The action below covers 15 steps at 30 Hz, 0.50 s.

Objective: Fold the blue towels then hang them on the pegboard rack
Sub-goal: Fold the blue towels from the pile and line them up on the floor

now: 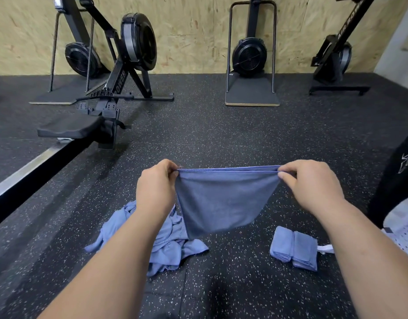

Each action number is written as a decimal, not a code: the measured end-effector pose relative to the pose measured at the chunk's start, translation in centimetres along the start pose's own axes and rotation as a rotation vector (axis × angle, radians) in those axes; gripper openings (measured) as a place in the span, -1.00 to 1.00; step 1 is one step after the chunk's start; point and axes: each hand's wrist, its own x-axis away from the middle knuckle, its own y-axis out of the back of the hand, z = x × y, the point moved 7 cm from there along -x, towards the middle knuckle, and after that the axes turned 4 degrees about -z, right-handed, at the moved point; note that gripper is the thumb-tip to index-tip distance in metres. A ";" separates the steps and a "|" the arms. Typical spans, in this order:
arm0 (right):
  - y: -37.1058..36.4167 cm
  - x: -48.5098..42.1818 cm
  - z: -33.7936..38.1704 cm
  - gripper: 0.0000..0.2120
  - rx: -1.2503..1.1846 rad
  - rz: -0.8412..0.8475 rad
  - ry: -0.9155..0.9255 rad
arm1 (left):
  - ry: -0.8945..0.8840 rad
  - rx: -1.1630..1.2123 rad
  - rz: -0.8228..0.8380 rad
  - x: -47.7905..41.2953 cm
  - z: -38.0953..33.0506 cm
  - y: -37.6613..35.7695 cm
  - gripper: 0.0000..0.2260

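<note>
While my left hand and right hand hold a half-folded blue towel taut at twelve o'clock, fingers pinching its top corners, I judge folding mid-step, next bringing those corners together.

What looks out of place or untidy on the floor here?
A crumpled heap of blue towels lies on the floor left of centre; the folded stack at right is neat. Nothing looks damaged.

Folded towels right of loose pile
</note>
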 end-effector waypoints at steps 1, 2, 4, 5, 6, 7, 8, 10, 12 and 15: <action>0.5 0.1 0.3 -0.90 -0.030 -0.041 0.019 | 0.005 -0.027 -0.003 0.0 0.0 0.1 -0.93; 1.0 0.2 0.6 -0.91 -0.064 -0.081 0.035 | 0.009 -0.061 -0.004 -0.1 0.1 0.1 -0.91; 1.8 0.3 0.9 -0.92 -0.148 -0.140 0.045 | 0.015 -0.119 -0.002 -0.1 0.1 0.1 -0.87; 2.0 0.3 1.0 -0.92 -0.186 -0.156 0.046 | 0.019 -0.138 -0.004 -0.1 0.1 0.2 -0.86; 2.0 0.3 1.0 -0.92 -0.216 -0.164 0.047 | 0.021 -0.153 -0.009 0.0 0.1 0.2 -0.85; 2.1 0.3 1.0 -0.89 -0.244 -0.165 0.050 | 0.025 -0.164 -0.015 0.0 0.1 0.2 -0.85; 2.0 0.2 1.0 -0.84 -0.269 -0.156 0.055 | 0.030 -0.169 -0.022 -0.1 0.2 0.2 -0.85; 1.8 0.1 0.8 -0.76 -0.292 -0.133 0.063 | 0.046 -0.173 -0.030 -0.1 0.5 0.1 -0.86; 1.5 0.0 0.7 -0.84 -0.266 -0.121 0.077 | 0.063 -0.182 -0.029 -0.2 0.7 0.1 -0.85; 1.2 -0.2 0.4 -0.96 -0.305 -0.077 0.055 | 0.086 -0.185 -0.027 -0.2 1.0 0.2 -0.84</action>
